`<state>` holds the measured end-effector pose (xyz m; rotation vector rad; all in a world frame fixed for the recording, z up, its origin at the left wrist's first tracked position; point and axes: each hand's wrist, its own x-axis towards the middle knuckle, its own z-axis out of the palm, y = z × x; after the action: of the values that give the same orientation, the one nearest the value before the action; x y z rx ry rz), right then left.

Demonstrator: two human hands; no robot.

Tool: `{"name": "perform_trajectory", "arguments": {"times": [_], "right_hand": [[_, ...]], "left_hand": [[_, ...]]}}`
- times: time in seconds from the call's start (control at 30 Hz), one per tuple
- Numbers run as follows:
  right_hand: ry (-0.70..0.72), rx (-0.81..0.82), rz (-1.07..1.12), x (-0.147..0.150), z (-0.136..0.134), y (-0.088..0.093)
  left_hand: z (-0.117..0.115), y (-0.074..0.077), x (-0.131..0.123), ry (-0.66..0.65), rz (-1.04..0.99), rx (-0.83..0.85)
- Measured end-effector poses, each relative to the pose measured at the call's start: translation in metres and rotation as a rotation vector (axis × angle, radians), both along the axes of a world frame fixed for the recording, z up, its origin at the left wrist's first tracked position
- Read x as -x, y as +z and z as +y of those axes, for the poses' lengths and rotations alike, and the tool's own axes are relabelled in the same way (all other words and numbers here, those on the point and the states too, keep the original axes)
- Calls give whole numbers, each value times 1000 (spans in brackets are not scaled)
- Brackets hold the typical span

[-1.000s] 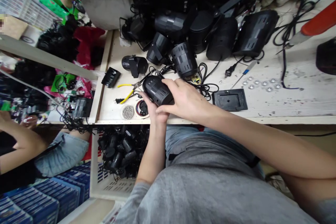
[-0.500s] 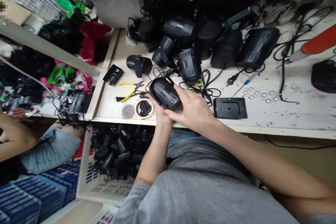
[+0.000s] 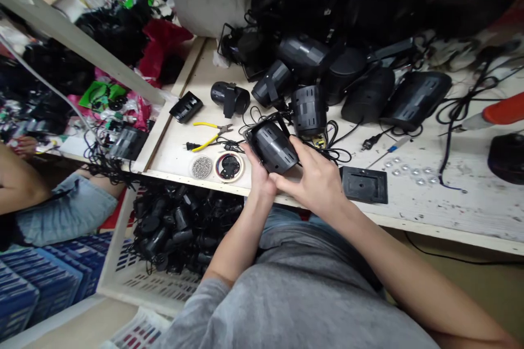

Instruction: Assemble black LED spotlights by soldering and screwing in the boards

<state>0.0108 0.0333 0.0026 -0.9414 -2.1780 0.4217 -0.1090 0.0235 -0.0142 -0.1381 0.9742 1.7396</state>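
The left hand (image 3: 257,177) cups a black slotted spotlight housing (image 3: 272,147) from below, and the right hand (image 3: 313,180) wraps its side, each grip clamped on it just above the front edge of the white desk (image 3: 470,207). Yellow-handled pliers (image 3: 208,134) and a dish of small screws (image 3: 201,167) lie to the left, with black cable (image 3: 333,155) just beside the right hand.

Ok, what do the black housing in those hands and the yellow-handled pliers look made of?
The black spotlight housing looks like moulded plastic: matte, with a soft sheen on its slotted panels, though painted metal can't be ruled out. The pliers seem to have plastic-coated handles, smooth glossy yellow, and a steel head, going by its grey metallic tone.
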Motion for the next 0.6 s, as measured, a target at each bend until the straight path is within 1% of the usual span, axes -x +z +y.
{"name": "perform_trajectory", "arguments": {"times": [0.17, 0.27, 0.37, 0.5, 0.6], "right_hand": [[-9, -42, -11, -4, -6, -2], [-4, -7, -49, -7, -6, -1], [-29, 41, -79, -9, -4, 0], [-44, 110, -38, -9, 3, 4], [-39, 114, 6, -6, 4, 3]], "left_hand": [[-2, 3, -5, -18, -50, 26], [-4, 4, -8, -27, -31, 23], [-4, 7, -9, -34, -2, 3], [-3, 11, -8, -80, -15, -80], [-5, 14, -7, -62, 75, -87]]}}
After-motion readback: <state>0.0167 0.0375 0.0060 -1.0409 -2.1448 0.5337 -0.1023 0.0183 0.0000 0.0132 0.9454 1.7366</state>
